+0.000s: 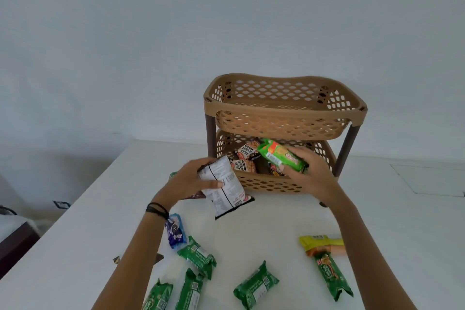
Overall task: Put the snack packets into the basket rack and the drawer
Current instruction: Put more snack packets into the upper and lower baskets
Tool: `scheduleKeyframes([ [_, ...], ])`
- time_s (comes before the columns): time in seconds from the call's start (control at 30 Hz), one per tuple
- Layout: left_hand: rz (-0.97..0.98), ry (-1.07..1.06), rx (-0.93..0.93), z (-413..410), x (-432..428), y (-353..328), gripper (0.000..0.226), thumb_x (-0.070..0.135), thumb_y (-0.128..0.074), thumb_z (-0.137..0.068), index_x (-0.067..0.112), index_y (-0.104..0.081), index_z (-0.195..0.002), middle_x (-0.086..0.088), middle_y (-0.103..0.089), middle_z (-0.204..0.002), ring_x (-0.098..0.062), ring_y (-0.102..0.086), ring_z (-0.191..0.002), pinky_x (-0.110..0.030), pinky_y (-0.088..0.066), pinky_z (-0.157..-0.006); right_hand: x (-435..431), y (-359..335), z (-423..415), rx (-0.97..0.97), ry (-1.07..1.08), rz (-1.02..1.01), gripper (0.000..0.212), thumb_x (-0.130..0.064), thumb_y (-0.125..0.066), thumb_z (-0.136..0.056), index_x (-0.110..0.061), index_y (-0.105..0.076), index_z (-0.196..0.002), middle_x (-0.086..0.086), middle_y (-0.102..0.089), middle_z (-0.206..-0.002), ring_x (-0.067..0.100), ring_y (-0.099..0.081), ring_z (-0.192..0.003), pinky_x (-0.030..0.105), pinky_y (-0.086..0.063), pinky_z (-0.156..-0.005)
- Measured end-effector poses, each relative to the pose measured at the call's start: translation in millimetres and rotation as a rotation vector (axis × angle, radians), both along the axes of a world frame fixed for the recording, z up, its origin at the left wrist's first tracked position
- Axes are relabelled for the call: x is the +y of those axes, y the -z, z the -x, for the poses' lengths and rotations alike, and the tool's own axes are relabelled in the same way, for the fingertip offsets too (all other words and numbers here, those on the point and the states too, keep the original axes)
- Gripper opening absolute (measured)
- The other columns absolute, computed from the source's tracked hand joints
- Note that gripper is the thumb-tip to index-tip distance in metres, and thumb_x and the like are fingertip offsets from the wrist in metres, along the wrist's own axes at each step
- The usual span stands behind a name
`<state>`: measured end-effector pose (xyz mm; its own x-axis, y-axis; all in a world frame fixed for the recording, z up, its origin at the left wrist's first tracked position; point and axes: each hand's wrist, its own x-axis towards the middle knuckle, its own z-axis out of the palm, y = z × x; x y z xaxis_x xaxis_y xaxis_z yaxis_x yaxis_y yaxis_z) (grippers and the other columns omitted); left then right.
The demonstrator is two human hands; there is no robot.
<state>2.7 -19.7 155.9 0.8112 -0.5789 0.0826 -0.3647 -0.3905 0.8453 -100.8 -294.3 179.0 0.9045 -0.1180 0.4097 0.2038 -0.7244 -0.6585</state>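
On a white table [377, 221], a person's left hand [187, 178] is gripping a white snack packet [224, 187] while the right hand [310, 171] is holding a green biscuit packet [280, 156] at the basket rack [284, 106] lower tier.

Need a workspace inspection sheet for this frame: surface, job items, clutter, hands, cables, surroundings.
Surface: white tabletop, loose packets scattered near edge.
Job items: tan two-tier plastic basket rack; top tier looks empty, salted peanut packets in lower tier; dark green packets, blue packet, yellow packet on table.
Clutter: nothing seen.
Hands: left hand holds white-backed packet; right hand holds bright green biscuit packet at lower tier.
Cables: nothing seen.
Surroundings: plain white wall.
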Motion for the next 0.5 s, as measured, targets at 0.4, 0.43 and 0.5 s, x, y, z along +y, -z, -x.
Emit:
scheduleKeyframes([
  [0.4, 0.412, -0.056, -0.191, -22.9, -22.8, -85.3, 0.039, 0.007, -0.077, -0.072, 0.034, -0.062, -0.097, 0.026, -0.071, -0.088, 0.006, -0.067, -0.084, -0.008, -0.051, -0.066, -5.6, -86.9, -82.3, -0.165, 0.025, 0.034, 0.045, -0.025, -0.062, -0.087, -0.014, -0.053, -0.129, -0.002, -0.058, -0.102, 0.01, -0.055, -0.081, 0.019, -0.043, -0.063],
  [0.43, 0.44, -0.057, -0.201, -26.5, -25.8, -91.0, 0.038, 0.006, -0.076, -0.072, 0.032, -0.062, -0.097, 0.023, -0.072, -0.088, 0.006, -0.067, -0.085, -0.009, -0.052, -0.066, -7.3, -89.6, -92.1, -0.158, 0.034, 0.022, 0.045, -0.026, -0.062, -0.087, -0.013, -0.053, -0.129, -0.003, -0.057, -0.102, 0.007, -0.054, -0.08, 0.017, -0.042, -0.063],
  [0.5, 0.486, -0.069, -0.225, -35.3, -32.2, -103.3, 0.035, 0.006, -0.076, -0.073, 0.028, -0.063, -0.097, 0.017, -0.071, -0.09, 0.006, -0.067, -0.084, -0.01, -0.052, -0.066, -11.5, -92.0, -112.1, -0.118, 0.082, -0.039, 0.044, -0.027, -0.061, -0.088, -0.013, -0.053, -0.129, -0.004, -0.058, -0.103, 0.0, -0.052, -0.072, 0.015, -0.041, -0.059],
])
